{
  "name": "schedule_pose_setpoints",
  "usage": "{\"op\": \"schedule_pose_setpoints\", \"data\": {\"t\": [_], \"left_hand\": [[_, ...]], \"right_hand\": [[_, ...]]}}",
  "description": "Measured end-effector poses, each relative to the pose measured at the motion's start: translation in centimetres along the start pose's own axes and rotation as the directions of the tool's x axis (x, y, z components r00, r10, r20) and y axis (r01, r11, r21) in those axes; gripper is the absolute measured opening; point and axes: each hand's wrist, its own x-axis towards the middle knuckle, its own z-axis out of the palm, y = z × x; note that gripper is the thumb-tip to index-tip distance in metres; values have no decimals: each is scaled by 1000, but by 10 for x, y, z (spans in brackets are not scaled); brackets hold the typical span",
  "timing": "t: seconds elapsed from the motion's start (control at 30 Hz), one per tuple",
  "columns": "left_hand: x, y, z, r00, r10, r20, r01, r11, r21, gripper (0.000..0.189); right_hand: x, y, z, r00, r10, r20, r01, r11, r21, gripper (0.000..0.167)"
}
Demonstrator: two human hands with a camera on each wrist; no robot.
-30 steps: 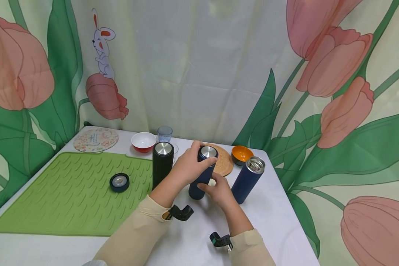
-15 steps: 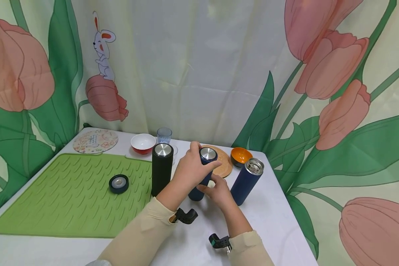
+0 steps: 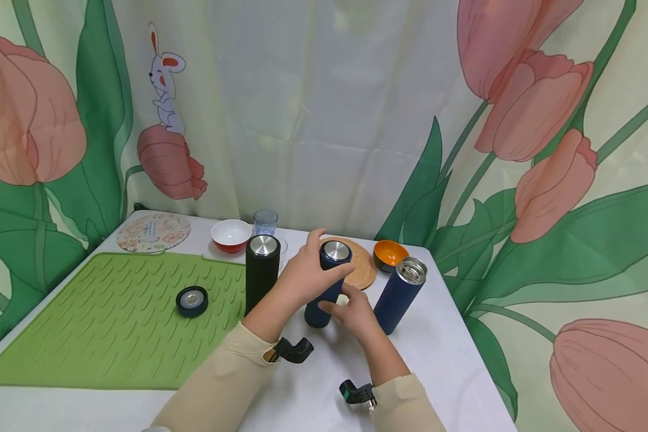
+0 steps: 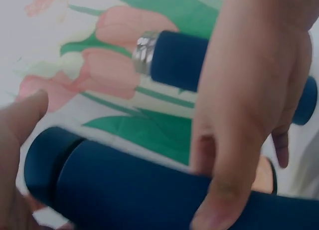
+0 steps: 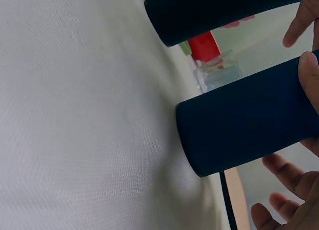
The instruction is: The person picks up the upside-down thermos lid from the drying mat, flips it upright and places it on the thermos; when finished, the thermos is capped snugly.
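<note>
A dark blue thermos bottle (image 3: 317,314) with a steel-topped lid (image 3: 336,250) stands in front of me on the white cloth. My left hand (image 3: 306,277) is spread about the lid, index finger raised and thumb stretched across the near side. In the left wrist view, a gap shows between a left finger and the lid (image 4: 47,162). My right hand (image 3: 359,313) grips the bottle's body, its thumb (image 5: 309,78) lying along the wall. Right of it, a second blue thermos bottle (image 3: 399,300) has its steel mouth uncovered. A black thermos bottle (image 3: 261,273) stands at left.
A dark round lid (image 3: 191,301) lies underside up on the green drying mat (image 3: 113,336). Along the back are a patterned round mat (image 3: 153,233), a red-and-white bowl (image 3: 231,234), a clear glass (image 3: 265,222), a cork mat (image 3: 363,270) and an orange bowl (image 3: 390,255).
The left hand has turned about the lid, its wrist swinging right and then back left, and its fingers have loosened. The right hand keeps its hold on the bottle.
</note>
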Motion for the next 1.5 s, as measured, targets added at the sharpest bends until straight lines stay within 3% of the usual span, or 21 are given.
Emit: {"op": "schedule_pose_setpoints", "data": {"t": [0.07, 0.17, 0.3, 0.43, 0.5, 0.63, 0.73, 0.8, 0.97, 1.07, 1.2, 1.3, 1.4, 1.5], "left_hand": [[-1, 2, 5, 999, -12, -31, 12, 1000, 16, 92], [-2, 3, 6, 999, -2, -41, 4, 999, 47, 77], [-2, 1, -2, 1000, 25, 19, -25, 999, 30, 64], [-2, 0, -8, 996, 44, 73, -44, 999, -7, 67], [-3, -1, -8, 998, 15, 53, -14, 1000, -28, 75], [-3, 0, 2, 996, -71, -58, 68, 997, -44, 87], [-4, 0, 9, 991, -82, -102, 80, 997, -19, 85], [-4, -1, 8, 995, -54, -81, 54, 999, -8, 78], [-1, -7, -9, 998, 38, 56, -35, 997, -64, 65], [0, -7, -11, 996, 38, 78, -32, 997, -76, 67], [-2, -1, -2, 999, -35, 4, 35, 999, 5, 86], [-1, 5, 6, 995, -52, -82, 60, 994, 90, 95], [-1, 10, 10, 991, -43, -128, 60, 989, 133, 87], [-2, 10, 10, 991, -46, -127, 62, 990, 125, 77]], "right_hand": [[0, 2, 0, 1000, 5, 1, -5, 1000, -4, 55], [0, 3, 1, 1000, 3, 7, -3, 1000, -1, 56], [-1, 2, 0, 1000, -10, 2, 10, 1000, -1, 56], [0, 1, 0, 1000, -21, -4, 21, 1000, 8, 54], [0, 0, 1, 1000, -20, 2, 20, 1000, 17, 52], [2, 2, 2, 1000, 1, 22, -1, 1000, 22, 54], [1, 5, 3, 999, 16, 30, -17, 1000, 22, 56], [1, 6, 3, 1000, 10, 30, -10, 1000, 24, 56], [0, 3, 2, 999, -40, 9, 40, 999, 13, 55], [1, 2, 1, 999, -42, 17, 42, 999, 3, 55], [1, 4, 2, 999, 18, 37, -18, 1000, -1, 59], [2, 3, 1, 998, 45, 31, -45, 999, -6, 60], [2, 2, -1, 999, 40, 28, -40, 999, -18, 61], [2, 0, -4, 999, 27, 28, -26, 999, -32, 59]]}}
